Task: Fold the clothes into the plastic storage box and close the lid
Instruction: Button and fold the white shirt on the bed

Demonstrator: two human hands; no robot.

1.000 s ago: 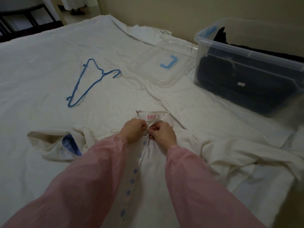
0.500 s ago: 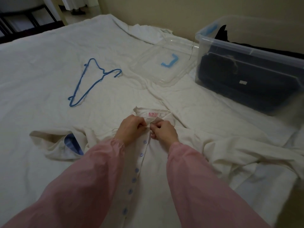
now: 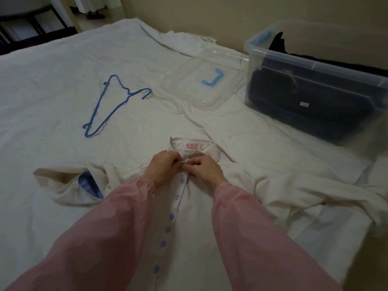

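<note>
**A:** Where is the shirt now?

**B:** It is on the wide white bed [image 3: 52, 70]. The cream shirt [image 3: 195, 217] lies front up, with the collar away from the person and the sleeves spread to both sides. The plastic storage box [image 3: 315, 64] stands at the far right, open, with dark clothes [image 3: 304, 101] inside. Its clear lid [image 3: 195, 89] lies beside it, and a blue hanger [image 3: 126, 98] is further left.

**A:** And the hands?

**B:** The left hand [image 3: 162, 168] and the right hand [image 3: 204, 169] meet just under the collar. The fingers [image 3: 178, 162] of both are curled and pinch the edges of the front opening. I think they are at the top button, which is hidden.

**A:** How will it handle?

**B:** I judge it light, soft and limp, so it keeps no shape. It is better to hold it at the shoulders or side seams and fold it flat on the bed.
</note>
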